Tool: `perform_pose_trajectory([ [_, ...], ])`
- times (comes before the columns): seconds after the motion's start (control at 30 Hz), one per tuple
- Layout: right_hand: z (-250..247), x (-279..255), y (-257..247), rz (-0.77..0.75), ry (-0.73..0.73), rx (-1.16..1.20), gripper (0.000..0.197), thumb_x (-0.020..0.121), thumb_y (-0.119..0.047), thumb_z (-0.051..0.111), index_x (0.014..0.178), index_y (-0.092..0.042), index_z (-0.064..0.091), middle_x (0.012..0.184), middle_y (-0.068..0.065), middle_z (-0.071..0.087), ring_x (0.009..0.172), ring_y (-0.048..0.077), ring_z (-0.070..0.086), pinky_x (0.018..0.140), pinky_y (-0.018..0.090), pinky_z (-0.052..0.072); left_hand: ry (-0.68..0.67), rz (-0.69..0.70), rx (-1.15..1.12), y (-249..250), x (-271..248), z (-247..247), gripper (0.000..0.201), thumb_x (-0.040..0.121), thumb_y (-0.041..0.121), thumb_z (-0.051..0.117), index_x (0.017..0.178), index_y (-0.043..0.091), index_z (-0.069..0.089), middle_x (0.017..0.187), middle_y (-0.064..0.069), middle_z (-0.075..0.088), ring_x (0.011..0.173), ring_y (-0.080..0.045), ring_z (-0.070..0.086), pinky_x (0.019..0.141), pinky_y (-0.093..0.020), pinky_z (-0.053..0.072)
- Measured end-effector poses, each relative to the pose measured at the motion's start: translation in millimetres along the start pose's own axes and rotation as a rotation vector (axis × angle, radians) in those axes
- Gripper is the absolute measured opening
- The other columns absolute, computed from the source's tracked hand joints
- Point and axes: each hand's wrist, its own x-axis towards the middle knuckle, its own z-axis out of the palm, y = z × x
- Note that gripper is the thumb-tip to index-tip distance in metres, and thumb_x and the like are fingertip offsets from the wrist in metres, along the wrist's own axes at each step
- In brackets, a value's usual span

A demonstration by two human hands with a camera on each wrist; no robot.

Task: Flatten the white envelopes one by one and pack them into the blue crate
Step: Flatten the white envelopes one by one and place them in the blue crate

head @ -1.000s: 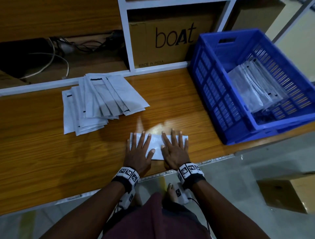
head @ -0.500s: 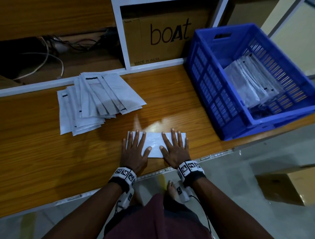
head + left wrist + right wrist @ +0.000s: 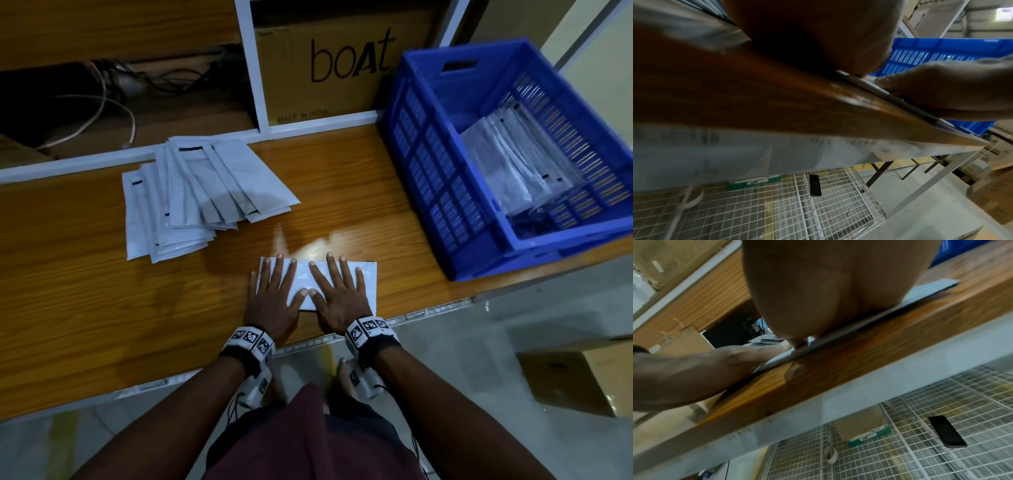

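Note:
A white envelope point(image 3: 303, 275) lies flat near the front edge of the wooden table point(image 3: 85, 308). Both my hands press on it, palms down and fingers straight and spread: my left hand point(image 3: 272, 294) covers its left part, my right hand point(image 3: 337, 291) its right part, and the two thumbs nearly touch. A fanned stack of white envelopes point(image 3: 195, 195) lies to the back left. The blue crate point(image 3: 445, 164) stands at the right end of the table with several envelopes point(image 3: 510, 164) leaning inside. The wrist views show the envelope's thin edge point(image 3: 838, 335) under my palms.
A cardboard box marked "boat" point(image 3: 325, 68) sits in the white shelf frame behind the table, with cables point(image 3: 102, 102) to its left. Under the table is a wire mesh shelf point(image 3: 920, 443) with a black phone point(image 3: 947, 431) on it. A brown carton point(image 3: 579, 380) stands on the floor at right.
My hands have slid a little inward on the envelope, so the thumbs now almost meet. The envelope stays in place and the stack and crate are unchanged.

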Motion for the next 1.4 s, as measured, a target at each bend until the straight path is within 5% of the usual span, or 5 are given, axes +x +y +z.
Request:
perform_pose_trajectory([
  [0.37, -17, 3, 4, -0.060, -0.017, 0.046, 0.069, 0.100, -0.066, 0.020, 0.157, -0.043, -0.011, 0.166, -0.001, -0.021, 0.151, 0.023, -0.022, 0.120, 0.058, -0.009, 0.069, 0.090, -0.021, 8, -3, -7, 0.078, 0.094, 0.068, 0.012, 0.153, 0.023, 0.037, 0.169, -0.002, 0.021, 0.158, -0.024, 0.006, 0.123, -0.061, -0.004],
  [0.53, -51, 21, 0, -0.122, -0.009, -0.061, 0.067, 0.092, -0.046, 0.060, 0.151, -0.025, 0.035, 0.163, 0.004, 0.020, 0.154, 0.027, -0.005, 0.121, 0.058, -0.001, 0.158, 0.132, 0.008, 7, -4, 0, 0.061, 0.098, 0.058, 0.026, 0.140, 0.020, 0.049, 0.163, -0.005, 0.033, 0.156, -0.027, 0.015, 0.121, -0.066, 0.005],
  [0.77, -86, 32, -14, -0.146, -0.077, -0.049, 0.021, 0.090, -0.030, 0.062, 0.108, -0.019, 0.057, 0.109, 0.007, 0.067, 0.103, 0.033, 0.060, 0.076, 0.032, 0.034, 0.262, 0.114, -0.027, 5, 2, -4, 0.079, 0.096, 0.067, 0.035, 0.161, 0.025, 0.016, 0.172, -0.002, 0.004, 0.158, -0.022, -0.005, 0.124, -0.057, -0.005],
  [1.13, -111, 35, -36, 0.124, -0.245, 0.008, 0.016, 0.080, -0.023, 0.071, 0.094, -0.016, 0.075, 0.093, 0.008, 0.072, 0.085, 0.030, 0.069, 0.071, 0.032, 0.052, 0.272, 0.013, -0.100, 5, 8, -6, 0.107, 0.087, 0.085, 0.034, 0.164, 0.020, -0.003, 0.172, -0.002, -0.006, 0.158, -0.023, -0.003, 0.124, -0.057, -0.001],
  [1.4, -176, 38, -26, 0.079, 0.023, -0.162, 0.035, 0.090, -0.012, 0.058, 0.119, -0.029, 0.064, 0.105, 0.008, 0.070, 0.096, 0.033, 0.067, 0.070, 0.033, 0.047, 0.224, -0.024, -0.065, -11, 1, 0, 0.087, 0.097, 0.075, 0.018, 0.164, 0.024, 0.002, 0.172, -0.003, -0.005, 0.158, -0.026, -0.002, 0.123, -0.063, 0.007],
])
